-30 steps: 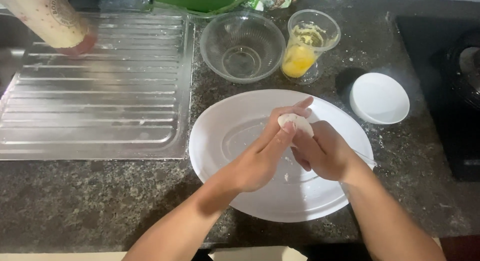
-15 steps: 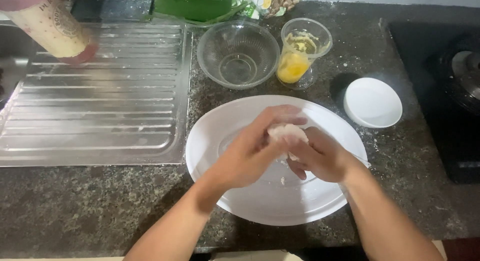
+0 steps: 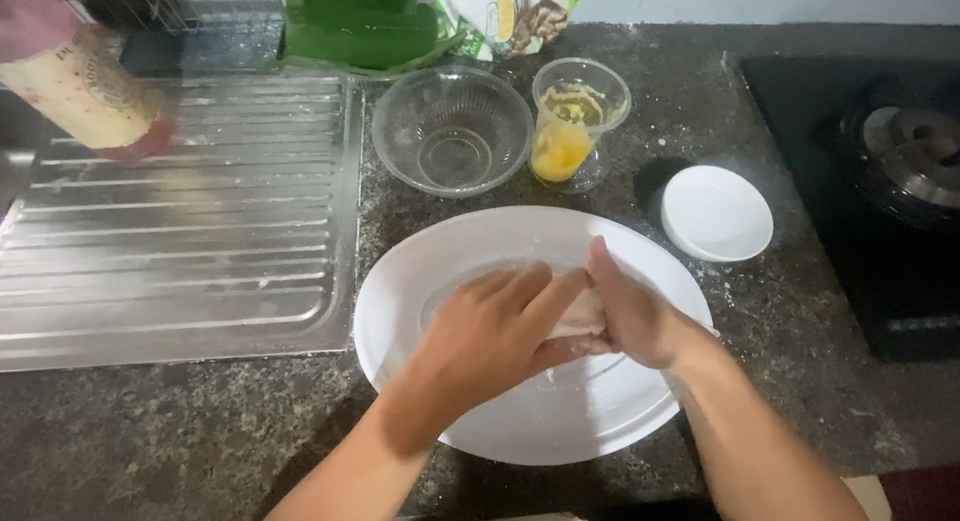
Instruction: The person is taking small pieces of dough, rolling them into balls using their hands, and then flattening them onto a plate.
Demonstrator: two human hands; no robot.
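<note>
From the head view, both hands meet over a large white plate that sits on a dark speckled counter. The left hand lies palm down, fingers curled over a pale lump of dough. The right hand presses against the dough from the right side, thumb pointing far. The dough is grasped between the two hands, just above the middle of the plate, and only a small strip of it shows between the fingers. White flour dusts the plate under the hands.

Far of the plate stands an empty glass bowl. Just right of it is a clear plastic cup with yellow liquid at its bottom. Right of the plate, near its far edge, sits a small white bowl. A steel ribbed drainboard fills the left side of the counter. At the far left corner a tilted bottle with a red cap appears above the drainboard, blurred. A green object stands at the far edge, and a stove burner shows at the right.
</note>
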